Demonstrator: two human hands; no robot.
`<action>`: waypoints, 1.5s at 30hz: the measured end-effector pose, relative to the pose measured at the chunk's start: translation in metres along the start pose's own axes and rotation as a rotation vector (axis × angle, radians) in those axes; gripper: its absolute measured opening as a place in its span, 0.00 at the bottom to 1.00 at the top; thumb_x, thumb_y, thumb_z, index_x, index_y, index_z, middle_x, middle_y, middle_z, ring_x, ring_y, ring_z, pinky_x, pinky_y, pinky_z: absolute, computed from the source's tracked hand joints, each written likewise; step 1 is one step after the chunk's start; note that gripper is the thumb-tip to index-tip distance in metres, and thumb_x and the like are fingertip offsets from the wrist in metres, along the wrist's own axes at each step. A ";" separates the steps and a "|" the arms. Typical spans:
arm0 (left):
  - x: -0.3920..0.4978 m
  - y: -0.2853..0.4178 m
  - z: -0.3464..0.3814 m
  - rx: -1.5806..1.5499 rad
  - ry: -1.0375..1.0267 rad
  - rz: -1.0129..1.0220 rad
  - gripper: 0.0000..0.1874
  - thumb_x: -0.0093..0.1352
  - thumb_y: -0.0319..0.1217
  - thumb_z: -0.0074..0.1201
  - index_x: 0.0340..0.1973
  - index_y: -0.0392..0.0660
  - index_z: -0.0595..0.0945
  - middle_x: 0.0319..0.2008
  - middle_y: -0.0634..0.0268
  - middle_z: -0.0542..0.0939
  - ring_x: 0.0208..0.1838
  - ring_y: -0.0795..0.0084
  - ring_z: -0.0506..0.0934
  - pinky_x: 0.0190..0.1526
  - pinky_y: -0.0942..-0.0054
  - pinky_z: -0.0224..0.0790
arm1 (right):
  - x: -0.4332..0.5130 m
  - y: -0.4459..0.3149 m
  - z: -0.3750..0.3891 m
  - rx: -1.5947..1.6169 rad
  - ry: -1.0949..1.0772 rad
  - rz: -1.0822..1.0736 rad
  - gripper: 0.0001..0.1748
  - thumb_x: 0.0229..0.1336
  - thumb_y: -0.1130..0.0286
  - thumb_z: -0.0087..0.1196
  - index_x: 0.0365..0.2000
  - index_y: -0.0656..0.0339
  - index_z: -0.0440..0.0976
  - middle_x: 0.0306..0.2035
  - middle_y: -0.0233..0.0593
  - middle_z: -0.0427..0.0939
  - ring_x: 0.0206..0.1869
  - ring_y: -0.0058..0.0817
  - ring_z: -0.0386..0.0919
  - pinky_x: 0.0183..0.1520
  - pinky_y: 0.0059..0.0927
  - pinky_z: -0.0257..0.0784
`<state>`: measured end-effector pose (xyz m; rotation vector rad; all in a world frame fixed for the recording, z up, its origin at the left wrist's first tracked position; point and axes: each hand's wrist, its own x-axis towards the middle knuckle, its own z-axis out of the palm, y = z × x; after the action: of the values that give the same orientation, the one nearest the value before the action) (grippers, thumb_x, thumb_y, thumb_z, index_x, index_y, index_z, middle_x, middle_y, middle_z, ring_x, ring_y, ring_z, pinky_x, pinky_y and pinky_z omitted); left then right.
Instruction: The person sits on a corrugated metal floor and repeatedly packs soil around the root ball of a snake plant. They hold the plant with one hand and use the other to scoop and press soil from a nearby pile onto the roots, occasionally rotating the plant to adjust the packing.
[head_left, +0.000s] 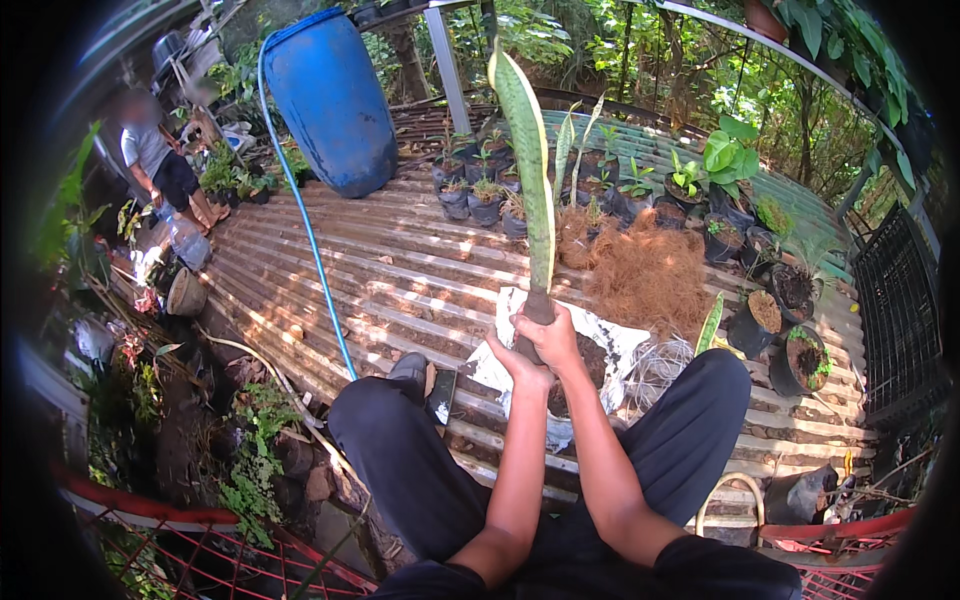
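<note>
Both of my hands are wrapped around the soil-covered base of a snake plant leaf (529, 165), which stands upright with yellow edges. My left hand (520, 365) cups the dark soil clump from the left and below, while my right hand (553, 336) closes on it from the right. Beneath them, a white plastic sack (626, 337) lies spread out with dark soil (592, 360) on it. A heap of brown coconut fibre (649, 277) lies beyond the sack. Tangled pale string (664, 371) touches the sack's right side. Another snake plant leaf (709, 326) shows behind my right knee.
Potted plants in black bags (486, 202) stand across the corrugated metal sheets (405, 262) and down the right side. A blue barrel (330, 105) and blue hose (307, 217) are at upper left. A phone (441, 396) lies by my left shoe. Another person (161, 157) stands far left.
</note>
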<state>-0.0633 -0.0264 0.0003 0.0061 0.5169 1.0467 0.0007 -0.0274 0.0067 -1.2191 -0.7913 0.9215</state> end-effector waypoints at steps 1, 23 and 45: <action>0.001 0.000 -0.001 -0.013 -0.027 0.031 0.40 0.66 0.68 0.36 0.62 0.55 0.72 0.61 0.62 0.72 0.63 0.58 0.70 0.64 0.52 0.62 | 0.000 0.000 0.002 0.018 0.012 0.042 0.17 0.47 0.68 0.70 0.35 0.65 0.78 0.33 0.33 0.82 0.36 0.20 0.79 0.43 0.27 0.74; -0.003 0.023 -0.006 -0.184 0.151 0.025 0.52 0.62 0.73 0.38 0.67 0.43 0.65 0.67 0.54 0.67 0.68 0.54 0.67 0.68 0.51 0.56 | -0.001 0.017 0.014 -0.166 0.059 -0.054 0.26 0.49 0.65 0.71 0.46 0.68 0.76 0.37 0.39 0.82 0.39 0.27 0.80 0.46 0.31 0.74; 0.014 0.024 -0.014 -0.126 0.112 0.104 0.58 0.59 0.79 0.38 0.57 0.32 0.70 0.55 0.47 0.76 0.58 0.55 0.75 0.62 0.55 0.66 | 0.002 0.017 0.005 0.018 0.030 -0.126 0.25 0.52 0.66 0.71 0.46 0.68 0.74 0.41 0.38 0.82 0.43 0.25 0.80 0.49 0.29 0.74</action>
<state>-0.0836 -0.0059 -0.0120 -0.1393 0.5561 1.1851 -0.0053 -0.0219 -0.0091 -1.1508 -0.8249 0.8042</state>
